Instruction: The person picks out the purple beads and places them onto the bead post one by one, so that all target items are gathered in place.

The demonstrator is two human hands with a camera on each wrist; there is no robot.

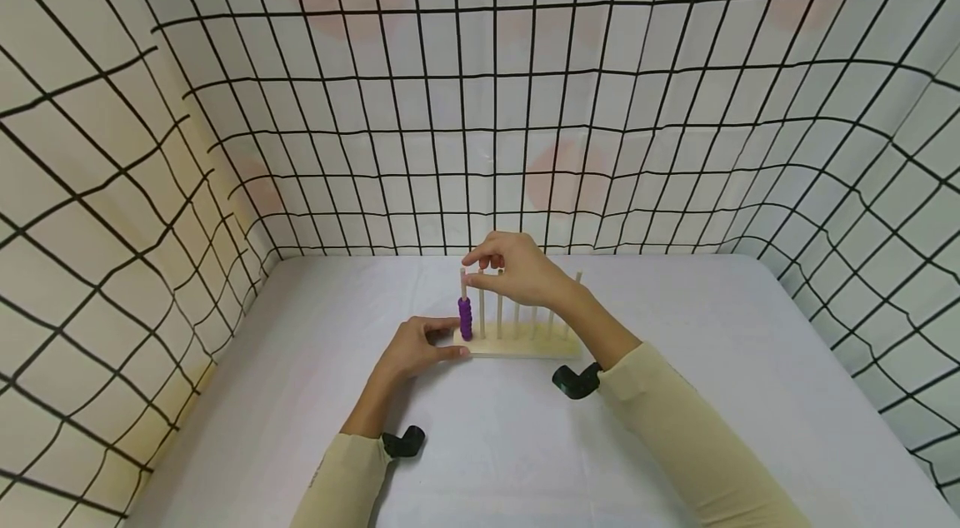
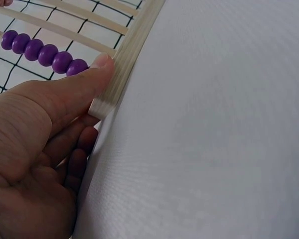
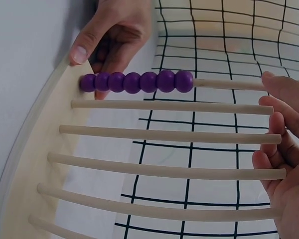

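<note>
A wooden bead rack has a flat base (image 1: 517, 343) with a row of upright pegs. Several round purple beads (image 3: 149, 82) are stacked on the leftmost peg (image 3: 229, 84), down against the base, with its upper part bare. My left hand (image 1: 414, 346) grips the left end of the base, thumb on the front edge and the other fingers behind. My right hand (image 1: 522, 268) is at the top of the beaded peg, thumb and index finger apart on either side of its tip. No bead shows in that hand, and its other fingers curl near the neighbouring peg tops.
The rack stands on a white cloth-covered table (image 1: 300, 328). White walls with a black grid (image 1: 495, 103) enclose the back and sides. A black wrist device (image 1: 405, 441) sits on the left sleeve, and another black device (image 1: 577, 381) on the right.
</note>
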